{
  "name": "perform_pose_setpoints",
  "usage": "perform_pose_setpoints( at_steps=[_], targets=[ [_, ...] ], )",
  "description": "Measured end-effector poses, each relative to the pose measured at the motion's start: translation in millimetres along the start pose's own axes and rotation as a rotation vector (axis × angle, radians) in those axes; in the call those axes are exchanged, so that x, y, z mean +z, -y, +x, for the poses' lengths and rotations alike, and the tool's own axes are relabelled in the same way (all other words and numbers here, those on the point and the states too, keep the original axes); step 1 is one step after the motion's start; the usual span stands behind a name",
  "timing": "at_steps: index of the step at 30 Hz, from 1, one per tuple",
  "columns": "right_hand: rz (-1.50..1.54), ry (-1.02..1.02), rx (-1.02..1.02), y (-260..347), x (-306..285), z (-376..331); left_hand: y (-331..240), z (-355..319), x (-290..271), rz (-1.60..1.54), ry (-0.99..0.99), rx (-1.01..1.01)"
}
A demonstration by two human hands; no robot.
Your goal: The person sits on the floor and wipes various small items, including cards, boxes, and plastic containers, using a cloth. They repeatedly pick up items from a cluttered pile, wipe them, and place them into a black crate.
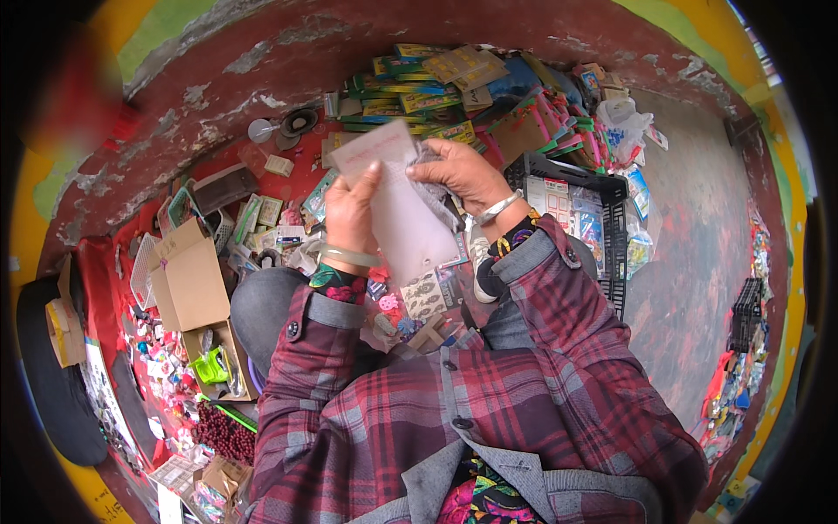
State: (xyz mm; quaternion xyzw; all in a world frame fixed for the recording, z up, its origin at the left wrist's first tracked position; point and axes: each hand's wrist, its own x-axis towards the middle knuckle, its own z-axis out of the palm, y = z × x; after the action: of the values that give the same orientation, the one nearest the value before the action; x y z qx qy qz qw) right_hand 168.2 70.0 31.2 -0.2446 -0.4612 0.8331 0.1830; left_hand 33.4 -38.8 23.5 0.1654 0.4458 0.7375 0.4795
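In the head view I hold a thin, pale pink clear plastic packet (403, 210) upright in front of me with both hands. My left hand (351, 212) grips its left edge, thumb on the front. My right hand (461, 175) pinches its upper right part, where something grey and crumpled sticks out. I wear a green bangle on the left wrist and a silver one on the right. Both sleeves are red and grey plaid.
A heap of colourful flat packets (436, 87) lies ahead on the red cloth. A black plastic crate (602, 227) with packets stands to the right. An open cardboard box (188, 279) sits to the left, with small trinkets and dark red beads (223, 432) below it.
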Motion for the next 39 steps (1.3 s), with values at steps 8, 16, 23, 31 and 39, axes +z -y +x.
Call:
perform_pose_setpoints(
  at_steps=[8, 16, 23, 31, 39],
  targets=[
    [-0.06, 0.04, 0.134, -5.4, 11.9, -12.3, -18.7, 12.0, -11.8, -0.143, -0.231, 0.2],
    [0.268, -0.001, 0.043, -20.1, 13.7, -12.5, -27.6, 16.3, -19.3, -0.231, -0.26, 0.33],
    [0.398, -0.14, -0.105, -15.2, 33.7, -13.3, -30.0, 13.7, -13.9, -0.234, -0.322, 0.423],
    [-0.597, -0.248, -0.333, 26.0, -15.8, -22.9, -61.1, 9.2, -6.7, 0.699, -0.023, 0.841],
    [-1.14, -0.004, -0.379, 37.0, -6.2, -35.6, -52.9, -5.5, -8.1, 1.565, 0.413, 0.542]
  ],
)
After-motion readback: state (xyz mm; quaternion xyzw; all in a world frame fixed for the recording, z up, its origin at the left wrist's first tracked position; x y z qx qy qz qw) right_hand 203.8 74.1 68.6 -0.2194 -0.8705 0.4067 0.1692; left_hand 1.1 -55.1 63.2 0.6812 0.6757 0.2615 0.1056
